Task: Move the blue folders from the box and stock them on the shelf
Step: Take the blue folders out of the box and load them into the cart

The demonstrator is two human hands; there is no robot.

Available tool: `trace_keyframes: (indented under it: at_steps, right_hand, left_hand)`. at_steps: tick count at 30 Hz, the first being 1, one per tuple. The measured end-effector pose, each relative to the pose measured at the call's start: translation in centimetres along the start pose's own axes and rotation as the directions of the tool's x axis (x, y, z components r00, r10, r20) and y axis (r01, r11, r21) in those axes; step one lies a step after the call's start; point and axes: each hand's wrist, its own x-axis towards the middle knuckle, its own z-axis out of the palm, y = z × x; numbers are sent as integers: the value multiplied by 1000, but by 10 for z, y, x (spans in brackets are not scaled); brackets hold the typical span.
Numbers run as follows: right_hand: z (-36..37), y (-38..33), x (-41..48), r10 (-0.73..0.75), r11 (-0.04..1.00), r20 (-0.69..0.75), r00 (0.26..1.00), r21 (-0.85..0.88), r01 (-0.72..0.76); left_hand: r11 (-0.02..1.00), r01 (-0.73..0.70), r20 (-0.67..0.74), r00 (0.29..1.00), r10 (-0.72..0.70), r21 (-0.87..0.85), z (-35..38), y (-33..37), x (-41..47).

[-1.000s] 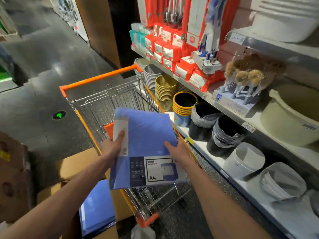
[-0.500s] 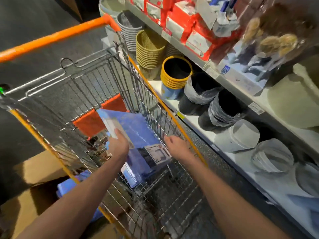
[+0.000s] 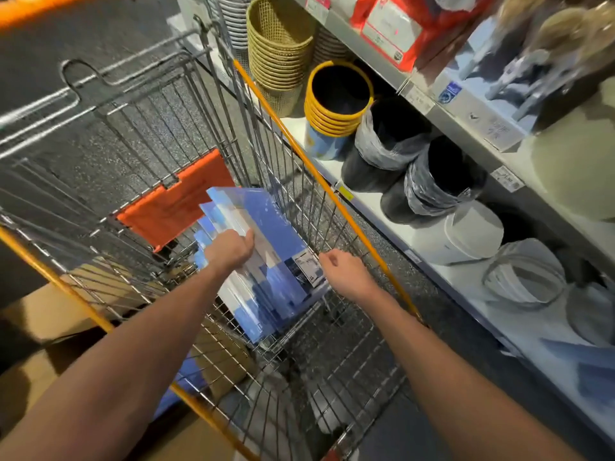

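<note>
Blue folders (image 3: 276, 227) lean inside the wire cart (image 3: 159, 128), left hand (image 3: 229, 251) gripping them. Right hand (image 3: 342, 271) curls at their three o'clock; contact unclear.

**Single head-worn view, wide angle, facing forward and steeply down.**

The lens sits above and behind the left hand (image 3: 229, 251) where it grips the blue folders (image 3: 273, 247). Both forearms run up from the bottom edge, so the grip lies near, about mid-frame. The wire cart (image 3: 176, 201) fills the field beyond and left of the grip, and its orange rim crosses just right of the right hand (image 3: 346, 272). The shelf (image 3: 362, 202) runs along the right side, slanting away toward the top. The cardboard box (image 3: 50, 314) shows low and left of the grip, partly through the cart wires. The frame edges bend and smear, and the centre is clearest.
</note>
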Motion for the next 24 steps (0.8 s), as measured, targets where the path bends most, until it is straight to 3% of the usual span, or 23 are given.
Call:
trace_keyframes:
  at_steps: [5,12,17,24]
  right_hand:
    - [6,-8,-21,-50,999,-6,999,-2,50]
    - [20,-34,-83,-228,974,-66,971,-23,227]
    - [50,-40,-149,-392,910,-141,909,88,406]
    - [136,-28,-255,-537,818,-57,842,211,536]
  left_hand:
    - [996,-54,-47,998,50,-69,-6,1,-36]
    - [935,-196,-296,949,106,-294,-32,-3,-145]
    - [883,-224,-478,878,1,-411,-28,-41,-257]
    - [759,-179,-534,807,-250,-626,34,-121,-418]
